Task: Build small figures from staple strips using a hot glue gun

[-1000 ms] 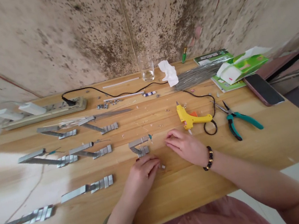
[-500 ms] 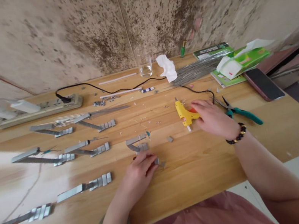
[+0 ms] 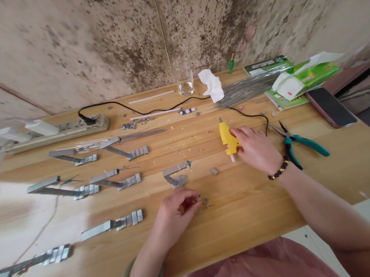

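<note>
My left hand (image 3: 179, 212) pinches a small grey piece (image 3: 204, 201) with a thin bit sticking out to the right, low over the table. Its exact kind is too small to make out. Just beyond the fingers stands a grey bent strip piece (image 3: 175, 176) with a teal tip. Around the yellow glue gun (image 3: 228, 138), my right hand (image 3: 256, 146) is closed at the handle; the gun lies on its side, nozzle pointing away. Between the hands lies a small grey block (image 3: 214, 171).
Several grey folded strip pieces (image 3: 130, 181) lie at the left. Behind them is a power strip (image 3: 57, 135). Teal pliers (image 3: 306, 145), a phone (image 3: 331, 107), a tissue pack (image 3: 306, 75) and a wire bundle (image 3: 251, 87) are on the right. A glass (image 3: 184, 81) stands by the wall.
My right hand has closed in on the glue gun's handle, hiding the orange trigger. My left fingers have turned the small grey piece slightly. The whole view has shifted a little.
</note>
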Motion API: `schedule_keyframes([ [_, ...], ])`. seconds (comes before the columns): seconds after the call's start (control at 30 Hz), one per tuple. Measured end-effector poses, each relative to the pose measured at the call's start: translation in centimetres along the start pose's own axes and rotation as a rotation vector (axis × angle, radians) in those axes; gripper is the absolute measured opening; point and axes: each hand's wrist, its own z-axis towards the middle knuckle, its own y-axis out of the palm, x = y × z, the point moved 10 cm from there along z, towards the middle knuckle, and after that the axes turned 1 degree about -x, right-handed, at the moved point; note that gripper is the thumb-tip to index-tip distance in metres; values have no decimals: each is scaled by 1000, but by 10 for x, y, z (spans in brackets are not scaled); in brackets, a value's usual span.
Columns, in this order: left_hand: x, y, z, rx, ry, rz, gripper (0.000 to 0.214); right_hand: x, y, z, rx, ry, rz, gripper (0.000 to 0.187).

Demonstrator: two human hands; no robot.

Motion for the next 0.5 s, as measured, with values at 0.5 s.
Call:
schedule_keyframes([
  [0.5,-22,1,-6,44,-151,-172,21,-14,-25,-9,356,-111,547,15],
])
